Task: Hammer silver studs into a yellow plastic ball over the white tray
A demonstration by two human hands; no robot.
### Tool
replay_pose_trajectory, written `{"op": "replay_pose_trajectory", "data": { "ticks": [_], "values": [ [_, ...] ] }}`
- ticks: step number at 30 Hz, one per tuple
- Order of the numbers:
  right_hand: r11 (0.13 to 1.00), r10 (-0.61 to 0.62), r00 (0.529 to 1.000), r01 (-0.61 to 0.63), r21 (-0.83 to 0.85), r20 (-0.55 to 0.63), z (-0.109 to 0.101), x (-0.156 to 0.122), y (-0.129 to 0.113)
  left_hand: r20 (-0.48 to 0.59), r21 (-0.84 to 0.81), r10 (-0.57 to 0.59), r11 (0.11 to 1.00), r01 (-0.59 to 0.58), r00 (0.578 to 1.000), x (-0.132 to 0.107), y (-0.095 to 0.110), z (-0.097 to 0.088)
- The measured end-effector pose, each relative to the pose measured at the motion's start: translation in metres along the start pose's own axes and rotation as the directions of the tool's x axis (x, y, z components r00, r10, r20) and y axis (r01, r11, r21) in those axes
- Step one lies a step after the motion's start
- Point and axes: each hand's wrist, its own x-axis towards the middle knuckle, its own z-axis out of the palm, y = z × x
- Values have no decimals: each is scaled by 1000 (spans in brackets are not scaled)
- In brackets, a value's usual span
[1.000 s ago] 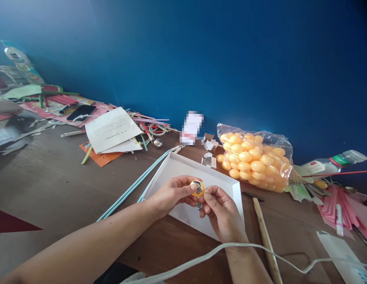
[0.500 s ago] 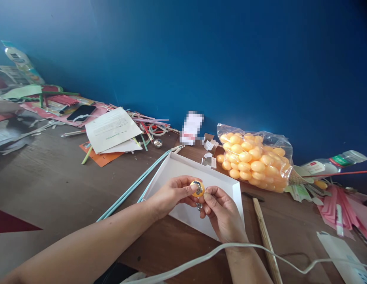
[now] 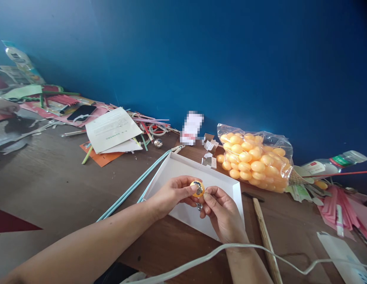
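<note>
My left hand grips a small yellow-orange ball between thumb and fingers. Silvery, shiny pieces cover part of the ball's face, beside my thumb. Close by on the right, my right hand is closed in a pinch, its thumb and index finger touching the ball's right edge. What that pinch holds is too small to make out. Below the ball, between the two hands, a silvery bit shows. Both hands are above a shallow white box lid.
Behind the lid lies a clear bag of yellow-orange balls. A wooden-handled hammer is at right; a pale cable crosses in front. Left are turquoise cords, papers and a silvery ball. A blue wall rises behind.
</note>
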Motion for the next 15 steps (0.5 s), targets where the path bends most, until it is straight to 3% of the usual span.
{"op": "replay_pose_trajectory", "data": {
  "ticks": [15],
  "values": [
    [998, -49, 997, 51, -22, 61, -2, 2, 3, 13, -36, -18, 999, 18, 1000, 0, 1, 1]
  ]
}}
